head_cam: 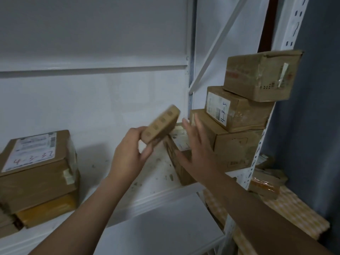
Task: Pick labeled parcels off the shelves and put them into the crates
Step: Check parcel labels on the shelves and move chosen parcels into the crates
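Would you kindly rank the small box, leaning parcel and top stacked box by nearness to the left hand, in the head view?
1. The small box, held in the left hand.
2. The leaning parcel, just to its right.
3. The top stacked box, high on the right.

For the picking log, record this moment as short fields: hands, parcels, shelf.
left hand: grips a small cardboard box, held above the shelf
right hand: open, fingers straight, in front of a labelled parcel lying on the shelf; contact unclear
right stack: three cardboard boxes; middle box bears a handwritten label
left stack: labelled box on a yellow-taped parcel
crates: not in view
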